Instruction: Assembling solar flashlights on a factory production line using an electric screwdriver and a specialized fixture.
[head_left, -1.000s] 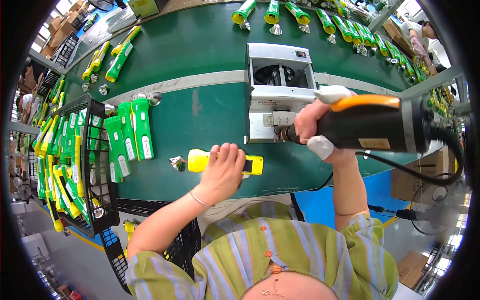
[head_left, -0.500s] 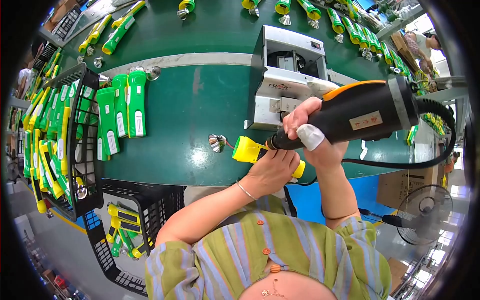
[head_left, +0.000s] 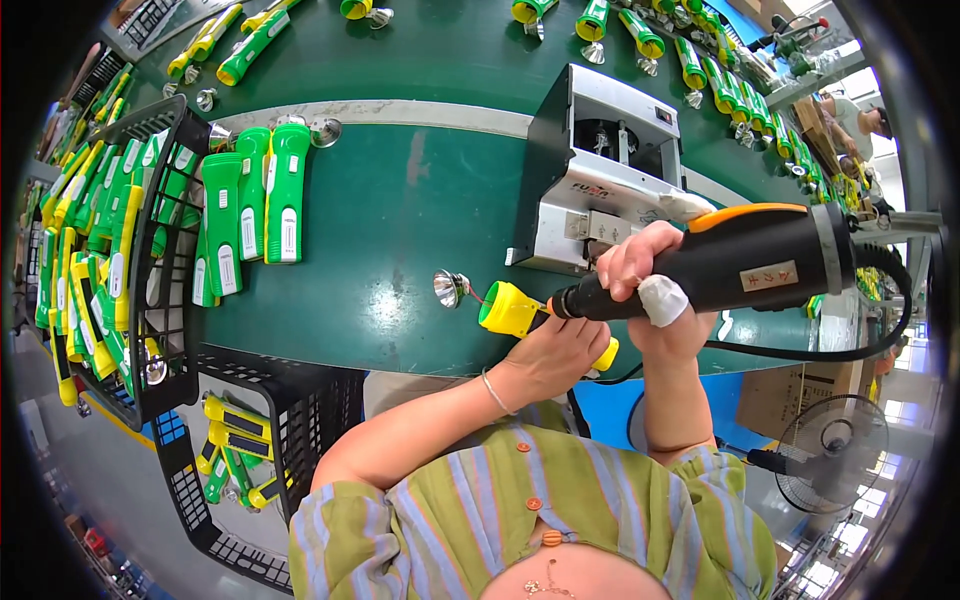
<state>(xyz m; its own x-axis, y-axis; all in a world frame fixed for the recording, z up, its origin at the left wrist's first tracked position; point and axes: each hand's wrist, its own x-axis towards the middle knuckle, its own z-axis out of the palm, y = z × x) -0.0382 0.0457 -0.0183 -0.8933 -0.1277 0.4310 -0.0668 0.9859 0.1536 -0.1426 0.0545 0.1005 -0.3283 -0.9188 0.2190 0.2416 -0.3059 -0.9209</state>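
My left hand (head_left: 555,358) is closed round a yellow flashlight body (head_left: 508,309) lying at the near edge of the green bench. From the body's open head a wire leads to a silver reflector (head_left: 450,289) resting on the bench. My right hand (head_left: 655,280), with a white wrap on the thumb, grips a black electric screwdriver (head_left: 755,262) with an orange lever. Its tip (head_left: 560,303) points at the flashlight body, right beside my left fingers; whether it touches a screw is hidden.
A silver and black machine (head_left: 600,170) stands behind the screwdriver. Green flashlights (head_left: 288,195) lie at left, beside a black basket (head_left: 165,290) full of flashlights. A lower black crate (head_left: 285,420) holds more. Several flashlights with hanging reflectors line the far belt. A fan (head_left: 832,455) stands at right.
My view has shifted slightly, so the bench and machine appear displaced. Both hands keep their holds on the flashlight body and the screwdriver, whose tip stays at the body.
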